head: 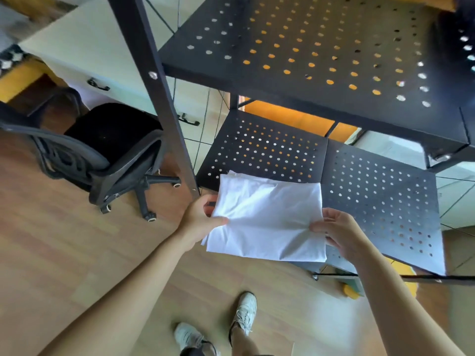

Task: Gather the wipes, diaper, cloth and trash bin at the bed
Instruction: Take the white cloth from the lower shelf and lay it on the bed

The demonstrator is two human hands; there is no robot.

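A folded white cloth (267, 219) hangs in the air just in front of the lower black perforated shelf (380, 201). My left hand (200, 219) pinches its left edge between thumb and fingers. My right hand (336, 232) grips its right edge the same way. The cloth's far corner overlaps the shelf's front left panel. No wipes, diaper, trash bin or bed show in this view.
The black metal rack has an upper perforated shelf (321, 52) and a slanted post (159, 93) to my left. A black office chair (102, 150) stands on the wooden floor at left, before white drawers (84, 47). My two white shoes (244, 314) are below.
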